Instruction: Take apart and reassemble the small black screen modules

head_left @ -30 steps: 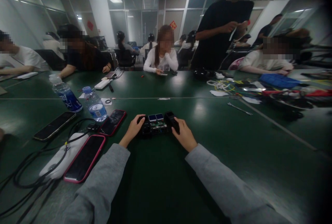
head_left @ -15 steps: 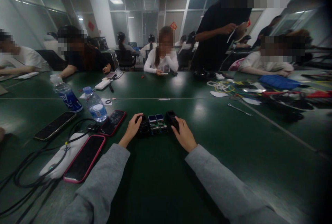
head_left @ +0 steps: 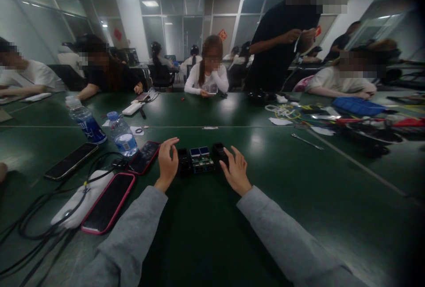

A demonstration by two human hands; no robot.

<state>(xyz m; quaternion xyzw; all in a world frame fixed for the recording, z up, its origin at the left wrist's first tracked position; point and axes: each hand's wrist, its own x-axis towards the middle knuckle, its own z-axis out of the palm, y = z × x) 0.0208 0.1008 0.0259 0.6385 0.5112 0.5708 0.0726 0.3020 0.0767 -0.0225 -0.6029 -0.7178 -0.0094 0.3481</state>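
On the dark green table lies a small electronic device with a green circuit board and two little screens [head_left: 202,161]. A black casing piece [head_left: 183,161] sits on its left side, and another black casing piece [head_left: 220,153] on its right. My left hand [head_left: 168,163] is raised just left of the left piece, fingers apart and holding nothing. My right hand [head_left: 236,169] is beside the right piece with its fingers spread; whether the fingertips touch it I cannot tell.
Left of my arm lie a pink-edged phone [head_left: 109,203], a white power strip [head_left: 79,200], black cables, a red-edged phone [head_left: 144,157] and a dark phone [head_left: 71,161]. Two bottles [head_left: 122,135] stand behind them. A wrench [head_left: 307,141] and a cable heap [head_left: 361,125] are to the right. People sit across.
My left hand has let go of the left black piece and moved left, off it. The right hand's fingers have lifted and spread. The device stays in place.
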